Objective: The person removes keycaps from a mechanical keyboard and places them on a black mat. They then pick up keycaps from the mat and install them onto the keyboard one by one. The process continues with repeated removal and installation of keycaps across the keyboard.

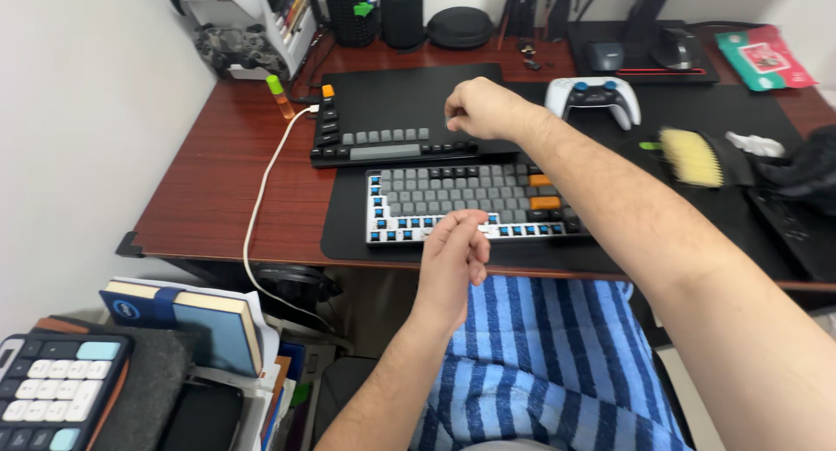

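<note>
On the red-brown wooden desk (209,181) we see two keyboards on a black desk mat (409,90). Near keyboard (470,205): white case, grey keycaps mostly on, bottom rows and left column bare with blue switches showing. Far keyboard (392,142): black, only a few rows of caps fitted, white cable (261,198) plugged at its left end and trailing off the desk edge.

Right hand (483,110) reaches across over the far keyboard's right end, fingers curled down and pinched tight, probably on a keycap or a small puller; we cannot tell what, the knuckles hide it. Left hand (455,255) hovers just in front of the near keyboard's bare bottom row, fingertips pinched together, likely on a small cap, though nothing clear shows between them.

Also around: white game controller (594,98) just right of the right hand, yellow brush (692,157) farther right, orange-and-green small bottle (279,96) left of the mat, a calculator (52,399) and a blue book (187,316) low at left. Blue striped cloth (557,364) covers the lap.
</note>
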